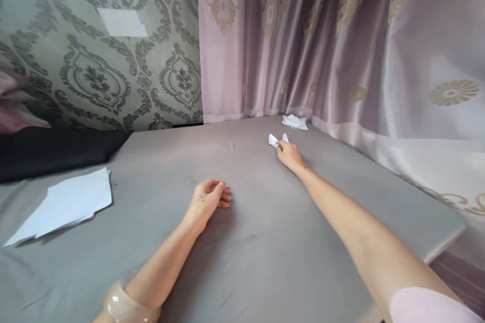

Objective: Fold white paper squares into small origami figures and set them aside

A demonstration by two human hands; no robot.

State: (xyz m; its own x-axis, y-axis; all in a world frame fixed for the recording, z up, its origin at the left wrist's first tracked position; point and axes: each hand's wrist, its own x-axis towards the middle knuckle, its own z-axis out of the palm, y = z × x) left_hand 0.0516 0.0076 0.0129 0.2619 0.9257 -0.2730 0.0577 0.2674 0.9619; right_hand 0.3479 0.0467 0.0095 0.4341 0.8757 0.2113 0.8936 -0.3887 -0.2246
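Note:
Out over the far right part of the table, my right hand (289, 154) is closed on a small white folded paper (273, 141) that looks like a paper boat. Two pointed ends stick up past my fingers, and the middle is covered by the hand. Just beyond it, near the curtain, lies another white folded paper piece (295, 121), also boat-like. My left hand (209, 196) rests by the middle of the table, its fingers loosely bent and a little apart, and nothing shows in it.
A grey cloth covers the table (261, 242). At the left lies a stack of white paper sheets (76, 199), with a black cloth-like item (56, 154) behind it. A pink curtain (257, 60) hangs along the back and right edges; patterned wallpaper (94, 75) is behind.

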